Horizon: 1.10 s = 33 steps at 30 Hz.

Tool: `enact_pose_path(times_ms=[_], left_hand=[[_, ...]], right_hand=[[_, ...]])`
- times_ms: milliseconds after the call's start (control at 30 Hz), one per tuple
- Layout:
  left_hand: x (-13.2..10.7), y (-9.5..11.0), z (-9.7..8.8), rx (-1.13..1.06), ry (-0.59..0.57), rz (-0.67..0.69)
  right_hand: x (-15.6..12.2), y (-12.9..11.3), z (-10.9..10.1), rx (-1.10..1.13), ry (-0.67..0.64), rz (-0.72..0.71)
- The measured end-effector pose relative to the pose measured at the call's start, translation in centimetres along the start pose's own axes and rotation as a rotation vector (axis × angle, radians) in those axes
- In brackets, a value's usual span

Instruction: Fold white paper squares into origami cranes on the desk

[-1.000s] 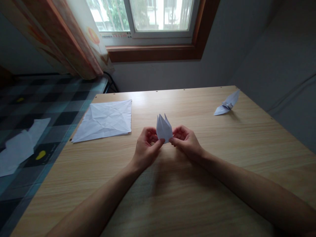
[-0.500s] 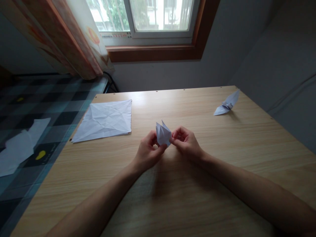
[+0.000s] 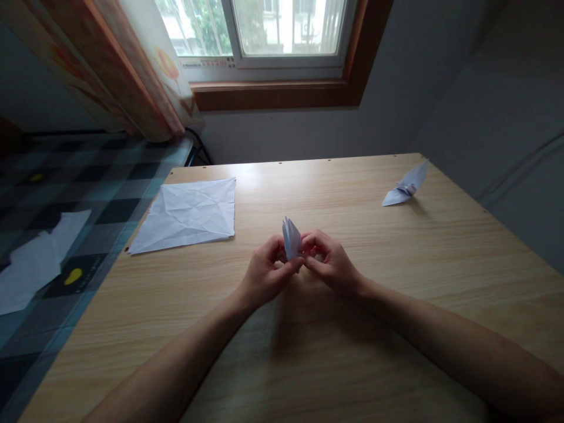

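A small folded white paper piece (image 3: 291,237) stands upright above the middle of the wooden table (image 3: 308,352). My left hand (image 3: 265,274) pinches its lower left side with thumb and fingers. From the other side my right hand (image 3: 329,261) pinches it too, the fingers curled close against the left hand's. Only the narrow pointed top of the paper shows above the fingers.
A creased, unfolded white sheet (image 3: 187,213) lies flat at the table's left. A finished folded paper crane (image 3: 406,185) sits near the far right corner. Left of the table is a checked bed cover (image 3: 66,194) with white paper (image 3: 33,261) on it. A curtain and window are behind.
The folded paper has been squeezed narrower and turned edge-on between my hands, which have moved closer together. The other papers have not moved.
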State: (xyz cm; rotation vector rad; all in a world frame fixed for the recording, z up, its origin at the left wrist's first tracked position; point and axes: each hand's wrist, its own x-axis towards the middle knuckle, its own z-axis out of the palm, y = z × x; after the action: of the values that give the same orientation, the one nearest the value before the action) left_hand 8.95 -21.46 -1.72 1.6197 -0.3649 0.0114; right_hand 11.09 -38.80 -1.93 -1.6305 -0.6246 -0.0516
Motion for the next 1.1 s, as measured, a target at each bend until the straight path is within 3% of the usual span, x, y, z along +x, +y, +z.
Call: enact_pose_path(times_ms=[300,533,900,1000,1100], left_hand=[[0.0,0.0,-0.1,0.012,-0.016,-0.008],[0.0,-0.6,-0.1,-0.182,0.012,-0.057],[0.5,-0.1,-0.3,-0.217,0.031,-0.139],[0.5,0.0,-0.5,-0.202,0.032,-0.176],[0.5,0.3,-0.4,-0.205,0.015,-0.199]], right_hand=[[-0.1,-0.2,0.0,0.006,-0.029,-0.006],[-0.4,0.3,0.2,0.165,0.046,0.106],[-1.2,0.0,0.5,-0.048,0.064,-0.044],[-1.1,-0.2,0.3,-0.040,0.034,-0.056],[-0.6,-0.5,-0.1,0.008,0.087,-0.060]])
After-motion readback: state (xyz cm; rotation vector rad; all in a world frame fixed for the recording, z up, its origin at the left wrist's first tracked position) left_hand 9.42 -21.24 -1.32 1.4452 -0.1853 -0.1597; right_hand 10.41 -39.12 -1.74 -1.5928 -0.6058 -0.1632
